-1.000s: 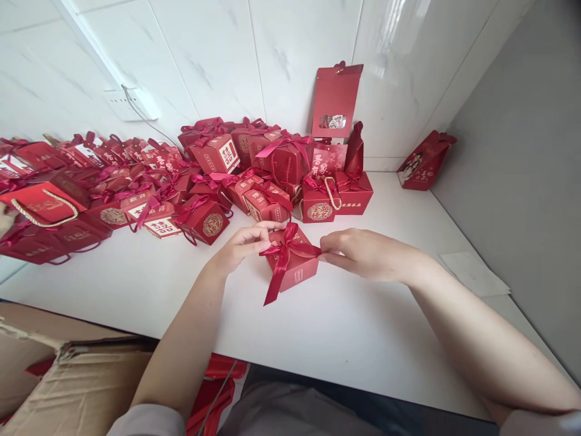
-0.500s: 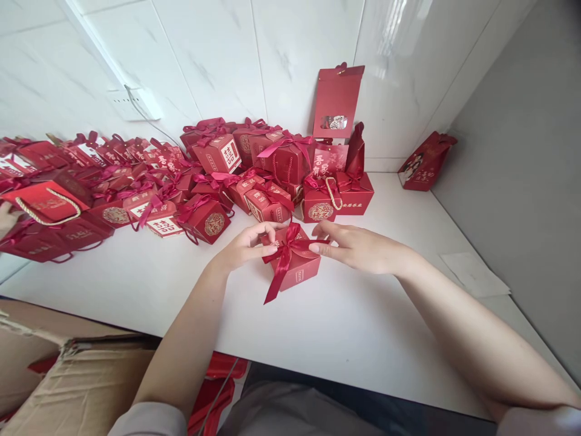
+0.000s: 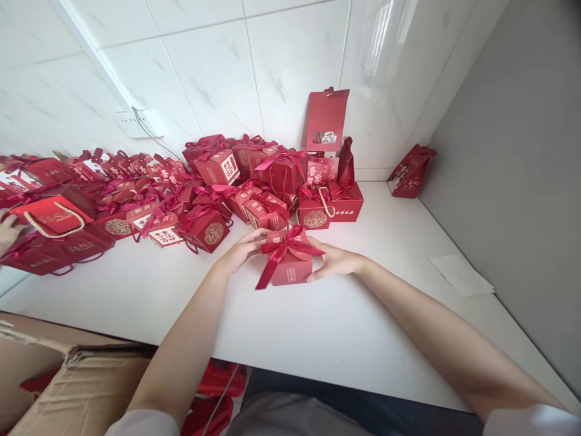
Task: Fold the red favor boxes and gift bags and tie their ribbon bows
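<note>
A small red gift box [image 3: 293, 272] with a dark red ribbon bow [image 3: 284, 247] on top stands on the white table [image 3: 345, 321] in front of me. My left hand [image 3: 242, 249] grips its left side, fingers curled against the box by the bow. My right hand [image 3: 333, 261] clasps its right side, thumb near the front face. Both hands hold the box between them.
Behind the box lies a large pile of similar red gift boxes and bags [image 3: 204, 188] along the tiled wall. One red bag [image 3: 409, 171] leans in the right corner. A white paper [image 3: 460, 274] lies at the right. An open cardboard carton [image 3: 72, 381] is below left. Another person's hand [image 3: 9, 231] shows at the far left.
My hands let go of the ribbon ends and moved down to clasp the box's sides. The box slid a little farther from me, towards the pile.
</note>
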`<state>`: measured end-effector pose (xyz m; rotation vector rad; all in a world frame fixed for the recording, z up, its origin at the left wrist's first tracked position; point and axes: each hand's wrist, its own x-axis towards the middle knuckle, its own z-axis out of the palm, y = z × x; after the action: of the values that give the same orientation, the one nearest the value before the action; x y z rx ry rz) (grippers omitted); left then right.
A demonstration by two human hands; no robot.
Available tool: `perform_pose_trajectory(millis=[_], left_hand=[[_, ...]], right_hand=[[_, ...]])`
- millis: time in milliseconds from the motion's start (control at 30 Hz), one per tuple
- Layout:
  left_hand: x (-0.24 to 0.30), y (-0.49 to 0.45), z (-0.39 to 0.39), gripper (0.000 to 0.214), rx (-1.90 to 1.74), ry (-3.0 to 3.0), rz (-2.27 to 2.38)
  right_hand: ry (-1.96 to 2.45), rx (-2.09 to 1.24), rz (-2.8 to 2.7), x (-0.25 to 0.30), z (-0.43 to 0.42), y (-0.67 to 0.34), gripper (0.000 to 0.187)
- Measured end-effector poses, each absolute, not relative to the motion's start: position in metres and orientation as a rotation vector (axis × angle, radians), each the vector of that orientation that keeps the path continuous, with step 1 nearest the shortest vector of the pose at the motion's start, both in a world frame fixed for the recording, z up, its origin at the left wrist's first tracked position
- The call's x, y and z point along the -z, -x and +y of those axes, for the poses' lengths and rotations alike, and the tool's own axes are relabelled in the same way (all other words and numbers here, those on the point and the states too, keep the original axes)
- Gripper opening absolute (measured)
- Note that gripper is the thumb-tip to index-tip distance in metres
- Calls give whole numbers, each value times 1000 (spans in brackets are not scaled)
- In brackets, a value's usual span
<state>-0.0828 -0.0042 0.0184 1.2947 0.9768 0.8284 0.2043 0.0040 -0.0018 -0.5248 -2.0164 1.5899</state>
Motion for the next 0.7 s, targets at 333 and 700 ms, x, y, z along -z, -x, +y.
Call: perform_pose_trajectory(millis=[333, 700], left_hand=[[6, 4, -29, 78, -1081, -1394, 938], [-57, -20, -84, 20, -1568, -1979, 1241]], right_hand=[[655, -1387, -1274, 30, -18, -186, 54], [810, -1005, -1192, 27, -22, -194, 54]])
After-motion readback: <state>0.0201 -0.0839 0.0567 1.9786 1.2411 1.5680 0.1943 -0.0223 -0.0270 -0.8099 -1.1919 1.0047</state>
